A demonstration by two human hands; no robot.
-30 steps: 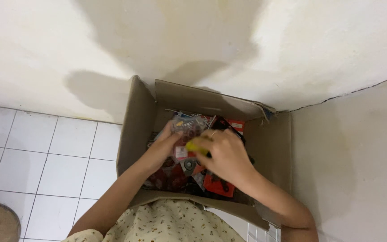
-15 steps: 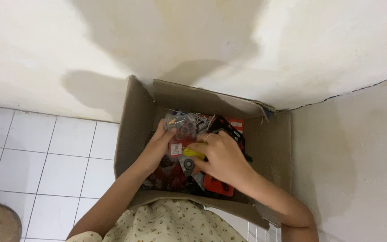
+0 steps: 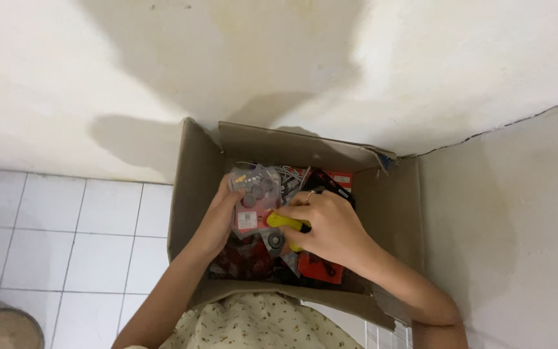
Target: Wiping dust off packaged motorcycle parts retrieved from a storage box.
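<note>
An open cardboard box (image 3: 192,187) stands on the floor against the wall, filled with several small packaged items in red, black and clear plastic. My left hand (image 3: 217,220) reaches into the box's left side and holds a clear blister pack (image 3: 253,190) of small round parts. My right hand (image 3: 330,229) is in the middle of the box, closed around a yellow-handled tool (image 3: 285,223) whose handle sticks out toward the left. A red packet (image 3: 318,268) lies just below my right hand.
A white plastered wall (image 3: 98,77) rises behind the box and a grey wall (image 3: 518,226) closes the right side. White floor tiles (image 3: 66,226) lie to the left. A round brownish object (image 3: 4,329) sits at the bottom left corner.
Both hands have shifted slightly lower inside the box. The blister pack and the yellow-handled tool stay in the same hands.
</note>
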